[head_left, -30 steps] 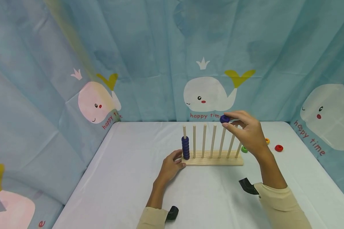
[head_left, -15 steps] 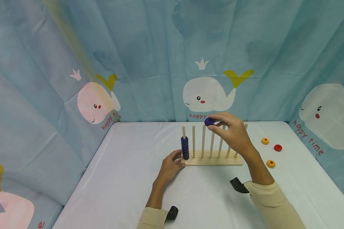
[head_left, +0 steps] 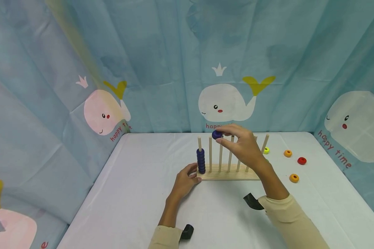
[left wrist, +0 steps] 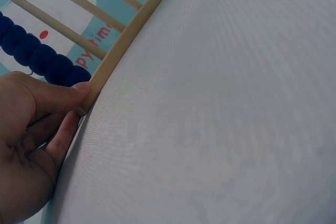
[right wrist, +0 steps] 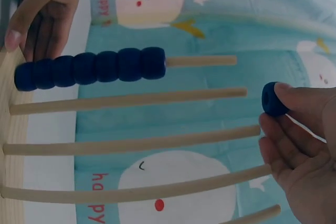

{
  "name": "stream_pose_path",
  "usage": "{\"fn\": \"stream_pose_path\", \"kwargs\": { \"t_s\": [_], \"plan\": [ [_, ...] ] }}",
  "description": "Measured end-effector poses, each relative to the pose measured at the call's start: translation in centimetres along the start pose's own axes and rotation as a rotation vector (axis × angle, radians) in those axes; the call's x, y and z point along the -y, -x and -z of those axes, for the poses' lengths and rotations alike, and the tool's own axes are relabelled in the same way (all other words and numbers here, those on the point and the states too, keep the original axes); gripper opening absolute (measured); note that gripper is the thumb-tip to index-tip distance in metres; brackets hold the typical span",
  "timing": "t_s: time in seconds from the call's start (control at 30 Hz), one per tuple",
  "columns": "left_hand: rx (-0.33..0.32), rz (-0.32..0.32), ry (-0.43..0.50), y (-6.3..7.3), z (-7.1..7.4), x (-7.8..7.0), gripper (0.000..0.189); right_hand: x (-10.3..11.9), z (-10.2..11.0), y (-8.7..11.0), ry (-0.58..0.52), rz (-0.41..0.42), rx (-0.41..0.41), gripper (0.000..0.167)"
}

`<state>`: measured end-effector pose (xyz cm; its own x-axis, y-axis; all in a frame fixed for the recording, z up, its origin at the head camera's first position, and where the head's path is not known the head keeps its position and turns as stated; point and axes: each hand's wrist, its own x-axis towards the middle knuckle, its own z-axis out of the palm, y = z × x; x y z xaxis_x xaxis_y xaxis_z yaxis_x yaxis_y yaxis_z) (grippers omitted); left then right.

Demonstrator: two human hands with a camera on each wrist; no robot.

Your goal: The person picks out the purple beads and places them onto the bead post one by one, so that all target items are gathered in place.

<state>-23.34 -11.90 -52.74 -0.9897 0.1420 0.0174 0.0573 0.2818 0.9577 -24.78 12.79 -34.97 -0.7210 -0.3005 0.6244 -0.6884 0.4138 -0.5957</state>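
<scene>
A wooden peg rack (head_left: pixel 227 176) with a row of upright pegs stands on the table. Its leftmost peg carries a stack of dark blue beads (head_left: pixel 201 161), and the peg's bare tip (right wrist: pixel 205 61) shows above them. My left hand (head_left: pixel 185 180) grips the left end of the base, thumb at the front, as the left wrist view shows too. Between thumb and fingertips my right hand (head_left: pixel 244 146) pinches one more blue bead (right wrist: pixel 274 99). That bead is up at peg-top height, near the second and third pegs from the left, and not on any peg.
Loose beads lie right of the rack: a red one (head_left: pixel 302 160), two orange ones, the nearer one (head_left: pixel 294 178) towards the front, and a yellow-green one (head_left: pixel 266 150). A green one is mostly hidden behind the right wrist. A whale-print curtain (head_left: pixel 162 86) hangs behind the table.
My right hand has carried the blue bead leftward along the peg tops, from the right part of the rack towards the left pegs. My left hand has stayed on the base.
</scene>
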Motion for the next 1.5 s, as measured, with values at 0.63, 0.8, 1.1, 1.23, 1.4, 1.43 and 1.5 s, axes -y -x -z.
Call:
{"fn": "stream_pose_path", "kwargs": {
  "t_s": [0.63, 0.8, 1.1, 1.23, 1.4, 1.43, 1.5],
  "plan": [
    [0.003, -0.004, -0.006, 0.0, 0.0, -0.1, 0.063, 0.4, -2.5, -1.3, 0.002, 0.024, 0.039, 0.034],
    [0.007, -0.006, -0.008, 0.0, 0.0, -0.1, 0.064, 0.4, -3.0, -1.7, -0.006, 0.035, 0.066, 0.033],
    [0.012, -0.015, -0.009, 0.0, 0.1, 0.0, 0.063, 0.4, -3.6, -2.1, 0.002, 0.044, 0.078, 0.034],
    [0.008, -0.028, -0.003, -0.1, 0.0, 0.1, 0.063, 0.4, -3.8, -2.3, 0.004, 0.058, 0.082, 0.035],
    [0.005, -0.025, -0.006, -0.1, 0.1, 0.1, 0.063, 0.5, -3.8, -2.3, 0.002, 0.067, 0.089, 0.035],
    [0.007, -0.030, -0.008, 0.0, 0.1, 0.1, 0.063, 0.5, -3.8, -2.3, 0.004, 0.063, 0.090, 0.035],
    [0.008, -0.026, -0.009, 0.0, 0.1, 0.0, 0.063, 0.5, -3.7, -2.1, 0.014, 0.054, 0.091, 0.035]
  ]
}}
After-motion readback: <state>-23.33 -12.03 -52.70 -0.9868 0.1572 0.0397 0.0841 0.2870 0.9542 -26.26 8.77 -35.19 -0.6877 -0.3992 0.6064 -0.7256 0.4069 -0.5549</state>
